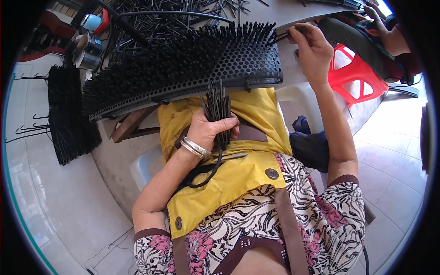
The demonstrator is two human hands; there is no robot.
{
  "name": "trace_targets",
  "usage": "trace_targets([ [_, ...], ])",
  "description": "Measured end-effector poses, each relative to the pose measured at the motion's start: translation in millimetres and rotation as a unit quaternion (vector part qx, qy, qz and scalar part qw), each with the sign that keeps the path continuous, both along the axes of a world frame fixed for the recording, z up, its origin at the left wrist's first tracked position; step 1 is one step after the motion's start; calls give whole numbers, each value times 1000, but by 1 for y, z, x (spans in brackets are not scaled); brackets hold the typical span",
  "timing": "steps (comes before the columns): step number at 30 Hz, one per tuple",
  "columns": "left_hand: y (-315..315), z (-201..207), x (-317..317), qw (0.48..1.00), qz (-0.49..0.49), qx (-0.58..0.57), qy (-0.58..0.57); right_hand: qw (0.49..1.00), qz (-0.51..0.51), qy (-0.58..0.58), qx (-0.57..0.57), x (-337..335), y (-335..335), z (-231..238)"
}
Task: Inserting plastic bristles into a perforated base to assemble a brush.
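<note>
A curved black perforated panel [250, 64] lies across in front of me. Black thin rods [160, 59] stand densely in its left and far parts, while bare holes show at the near right. My left hand [206, 130] is wrapped round a bundle of thin black rods [219, 105], held upright by the panel's near edge. At the panel's far right corner, my right hand [314, 48] pinches a couple of thin dark rods [281, 36], their tips pointing left at the standing rods. Whether those tips touch the panel I cannot tell.
Loose black rods [220, 9] are heaped behind the panel. At left hangs a black bristly strip [68, 114] near wire hooks [34, 128]. A metal spool [87, 52] and a blue-and-red container [94, 22] stand far left. Right are a red stool [360, 82] and another person's arm [392, 39].
</note>
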State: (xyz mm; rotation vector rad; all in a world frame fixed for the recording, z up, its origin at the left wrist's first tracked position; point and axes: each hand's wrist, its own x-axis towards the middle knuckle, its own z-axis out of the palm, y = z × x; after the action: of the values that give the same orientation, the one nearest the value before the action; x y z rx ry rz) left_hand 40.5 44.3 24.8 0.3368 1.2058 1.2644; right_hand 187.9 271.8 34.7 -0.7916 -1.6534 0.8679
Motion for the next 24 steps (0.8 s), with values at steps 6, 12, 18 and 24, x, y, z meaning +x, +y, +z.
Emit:
trace_targets([
  [6,0,-2,-1,1000,0,5,0,988,-2,-79,131,-3,-4,2],
  [12,-1,-2,-1,1000,-3,7,1,969,45,-135,200,-7,2,0],
  [18,0,-2,-2,1000,-12,6,6,976,83,-162,116,-14,15,12],
  [24,0,-3,-1,1000,-7,6,-5,964,39,-242,103,-16,24,6],
])
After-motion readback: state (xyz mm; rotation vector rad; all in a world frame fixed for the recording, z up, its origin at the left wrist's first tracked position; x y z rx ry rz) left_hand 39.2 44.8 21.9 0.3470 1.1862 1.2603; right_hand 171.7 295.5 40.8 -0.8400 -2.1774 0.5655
